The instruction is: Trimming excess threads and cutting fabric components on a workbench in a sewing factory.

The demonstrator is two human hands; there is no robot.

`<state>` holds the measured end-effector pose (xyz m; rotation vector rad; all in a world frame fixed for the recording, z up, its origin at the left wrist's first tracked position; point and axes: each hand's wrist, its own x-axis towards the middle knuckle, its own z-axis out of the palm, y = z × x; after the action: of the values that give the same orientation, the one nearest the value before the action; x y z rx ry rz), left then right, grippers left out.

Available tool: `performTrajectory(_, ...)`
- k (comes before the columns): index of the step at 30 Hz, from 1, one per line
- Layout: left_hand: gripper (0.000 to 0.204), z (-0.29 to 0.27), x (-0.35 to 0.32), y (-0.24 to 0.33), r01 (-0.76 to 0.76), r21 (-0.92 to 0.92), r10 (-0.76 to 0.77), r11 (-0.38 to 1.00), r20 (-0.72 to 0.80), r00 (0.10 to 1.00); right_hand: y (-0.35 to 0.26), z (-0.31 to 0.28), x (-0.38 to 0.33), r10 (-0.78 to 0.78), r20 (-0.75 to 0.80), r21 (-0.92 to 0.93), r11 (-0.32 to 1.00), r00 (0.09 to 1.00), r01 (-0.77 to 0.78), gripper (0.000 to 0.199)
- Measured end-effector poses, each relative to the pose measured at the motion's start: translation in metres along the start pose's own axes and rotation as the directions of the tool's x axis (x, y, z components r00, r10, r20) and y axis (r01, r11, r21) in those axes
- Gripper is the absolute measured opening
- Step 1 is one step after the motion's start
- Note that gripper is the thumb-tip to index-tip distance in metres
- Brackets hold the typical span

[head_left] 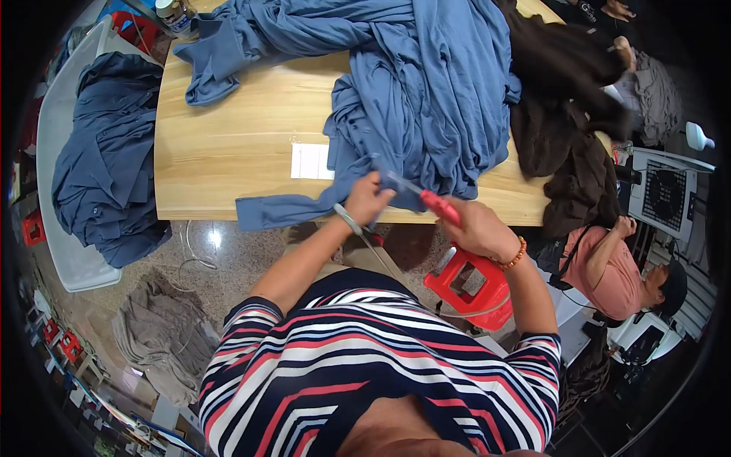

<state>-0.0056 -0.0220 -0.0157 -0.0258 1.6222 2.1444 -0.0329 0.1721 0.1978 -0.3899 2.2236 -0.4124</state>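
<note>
My left hand (368, 199) is closed on the edge of a blue knit garment (285, 209), whose sleeve lies along the near table edge. In my right hand (483, 230) is a red-handled tool (440, 207) with a slim metal tip, pointing at the cloth beside my left fingers. The tip is smeared by motion, so its exact kind cannot be made out. A large heap of blue garments (449, 91) covers the table just beyond both hands. A white sheet with printed boxes (311, 161) lies left of the heap, partly under the cloth.
Dark brown garments (567, 137) hang over the wooden table's (228, 145) right side. At left, a white bin (57, 167) holds blue garments. A red stool (487, 293) stands below my right forearm. Grey cloth (164, 339) lies on the floor. A person in pink (601, 270) is at right.
</note>
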Motion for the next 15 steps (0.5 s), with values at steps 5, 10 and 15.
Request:
performTrajectory(5,0.018,0.092,-0.005,0.055,-0.321,0.379,0.282,0.868,0.158,0.946,-0.015,-0.005,0.031,0.134,-0.472,0.106,0.99,0.872,-0.095,0.044)
performTrajectory(10,0.016,0.081,0.004,0.06,-0.332,0.47,0.288,0.818,0.164,0.943,0.03,0.003,0.068,0.206,-0.57,0.06,0.976,0.796,-0.21,0.045)
performTrajectory(15,0.037,0.003,0.027,0.076,-0.331,0.722,0.659,0.608,-0.225,0.718,0.057,-0.005,0.039,0.193,-0.591,0.28,0.96,0.783,-0.025,0.039)
